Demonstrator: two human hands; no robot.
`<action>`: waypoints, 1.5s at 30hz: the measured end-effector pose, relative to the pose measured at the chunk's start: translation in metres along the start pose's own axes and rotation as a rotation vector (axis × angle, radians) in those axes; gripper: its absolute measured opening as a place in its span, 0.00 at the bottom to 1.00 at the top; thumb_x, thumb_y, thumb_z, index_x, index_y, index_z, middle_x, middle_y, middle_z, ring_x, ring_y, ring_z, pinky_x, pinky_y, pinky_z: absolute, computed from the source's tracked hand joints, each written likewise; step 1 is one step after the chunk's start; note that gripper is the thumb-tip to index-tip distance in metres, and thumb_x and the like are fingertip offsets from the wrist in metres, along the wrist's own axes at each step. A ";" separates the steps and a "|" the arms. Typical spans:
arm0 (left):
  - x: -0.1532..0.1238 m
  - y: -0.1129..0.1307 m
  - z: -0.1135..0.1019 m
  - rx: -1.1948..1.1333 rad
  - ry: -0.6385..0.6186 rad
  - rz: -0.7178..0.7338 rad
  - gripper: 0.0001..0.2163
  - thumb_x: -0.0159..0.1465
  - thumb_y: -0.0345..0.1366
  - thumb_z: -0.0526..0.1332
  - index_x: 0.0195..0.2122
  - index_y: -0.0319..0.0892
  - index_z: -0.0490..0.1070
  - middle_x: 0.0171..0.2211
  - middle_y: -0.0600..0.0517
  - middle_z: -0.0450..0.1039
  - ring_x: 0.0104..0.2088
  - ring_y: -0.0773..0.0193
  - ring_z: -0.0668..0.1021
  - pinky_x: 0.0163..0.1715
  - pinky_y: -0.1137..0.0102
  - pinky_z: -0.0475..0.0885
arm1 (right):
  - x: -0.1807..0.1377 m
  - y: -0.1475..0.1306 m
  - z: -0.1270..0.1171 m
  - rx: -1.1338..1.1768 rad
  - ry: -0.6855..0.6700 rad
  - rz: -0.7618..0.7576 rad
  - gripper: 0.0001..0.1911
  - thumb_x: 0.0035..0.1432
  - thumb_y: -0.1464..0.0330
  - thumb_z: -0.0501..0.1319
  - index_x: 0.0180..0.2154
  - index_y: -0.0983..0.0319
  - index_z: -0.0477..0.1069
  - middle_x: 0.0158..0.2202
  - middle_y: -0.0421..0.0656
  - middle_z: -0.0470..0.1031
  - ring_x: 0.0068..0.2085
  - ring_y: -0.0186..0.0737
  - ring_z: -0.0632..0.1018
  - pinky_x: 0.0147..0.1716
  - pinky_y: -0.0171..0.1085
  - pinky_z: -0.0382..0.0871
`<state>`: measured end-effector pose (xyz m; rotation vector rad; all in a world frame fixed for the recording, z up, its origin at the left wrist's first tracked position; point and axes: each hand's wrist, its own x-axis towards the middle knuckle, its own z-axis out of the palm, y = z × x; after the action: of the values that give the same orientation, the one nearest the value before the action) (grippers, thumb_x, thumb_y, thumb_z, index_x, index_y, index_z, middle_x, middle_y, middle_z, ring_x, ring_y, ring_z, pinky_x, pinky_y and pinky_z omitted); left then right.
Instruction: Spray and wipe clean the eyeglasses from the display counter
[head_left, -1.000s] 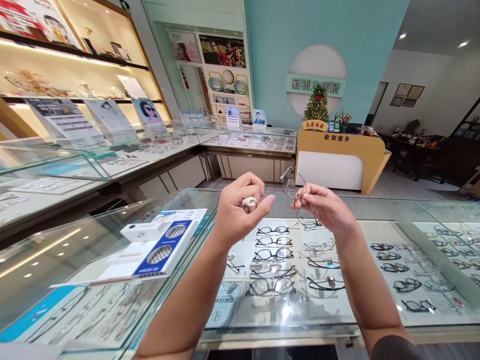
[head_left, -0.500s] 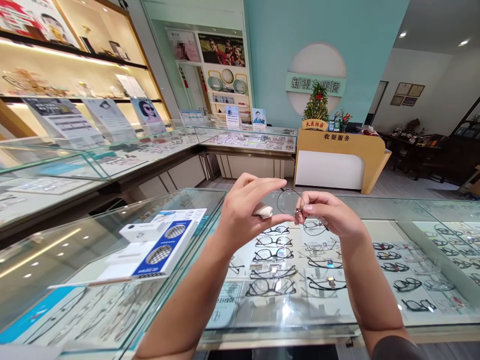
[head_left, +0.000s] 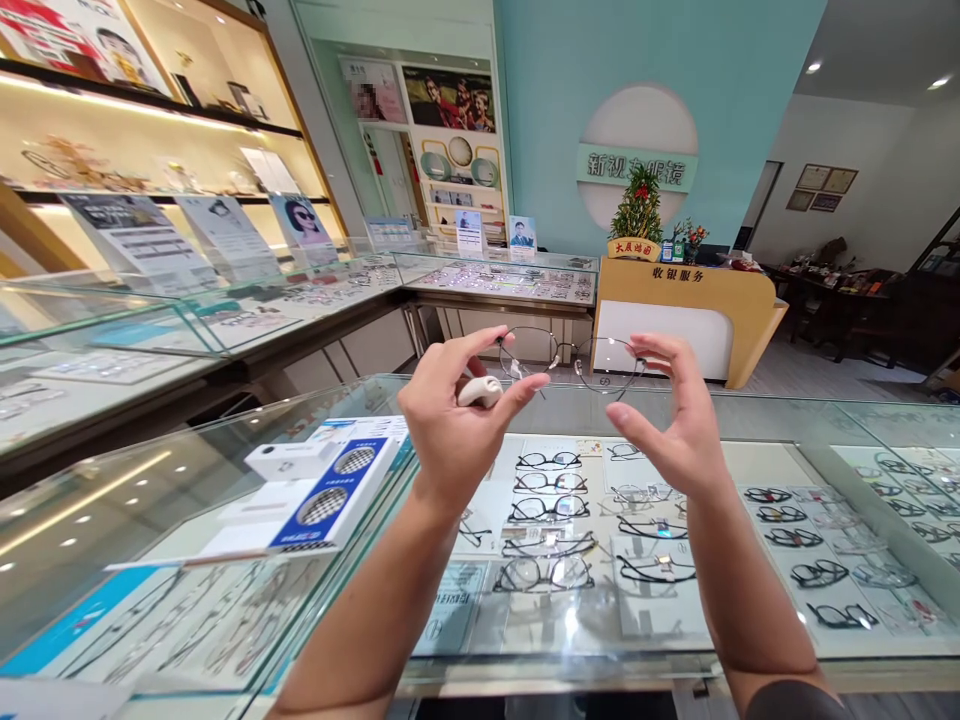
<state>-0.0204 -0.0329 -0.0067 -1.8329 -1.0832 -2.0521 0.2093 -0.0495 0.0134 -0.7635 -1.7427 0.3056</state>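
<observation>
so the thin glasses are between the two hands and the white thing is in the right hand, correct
No, the head view shows the white thing in the left hand. The thin glasses are indeed between that and the right hand.

Glasses [head_left: 568, 345] are up between the fingers [head_left: 480, 341], above the counter [head_left: 637, 632]. Box [head_left: 337, 495] lies left of the fingers, more frames [head_left: 551, 509] below them, plant [head_left: 637, 212] way behind.

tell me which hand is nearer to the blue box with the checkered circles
Left. The left hand is up and right of the blue box in the picture; the right hand is farther right, at the right end of the eyeglasses.
</observation>
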 end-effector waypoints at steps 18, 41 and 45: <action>-0.002 0.004 0.006 -0.021 0.002 -0.092 0.22 0.57 0.52 0.79 0.46 0.45 0.82 0.39 0.50 0.82 0.32 0.64 0.75 0.36 0.67 0.72 | 0.000 -0.003 0.015 -0.031 0.153 0.051 0.17 0.65 0.59 0.70 0.54 0.52 0.75 0.48 0.45 0.80 0.52 0.48 0.79 0.56 0.51 0.72; 0.005 0.002 0.006 0.024 -0.001 0.238 0.18 0.62 0.47 0.77 0.49 0.45 0.80 0.36 0.52 0.80 0.32 0.65 0.76 0.34 0.69 0.73 | 0.008 0.023 0.003 -0.055 0.051 0.116 0.26 0.65 0.54 0.69 0.61 0.52 0.77 0.56 0.47 0.83 0.55 0.50 0.82 0.59 0.54 0.76; 0.004 0.003 0.006 0.052 -0.006 0.246 0.18 0.63 0.48 0.76 0.49 0.45 0.80 0.38 0.51 0.81 0.34 0.63 0.78 0.34 0.68 0.73 | 0.008 0.025 0.002 -0.075 0.052 0.116 0.26 0.65 0.54 0.68 0.62 0.52 0.77 0.57 0.47 0.82 0.56 0.50 0.81 0.59 0.54 0.76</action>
<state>-0.0144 -0.0301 -0.0018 -1.8446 -0.8546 -1.8625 0.2145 -0.0252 0.0041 -0.9218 -1.6718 0.2977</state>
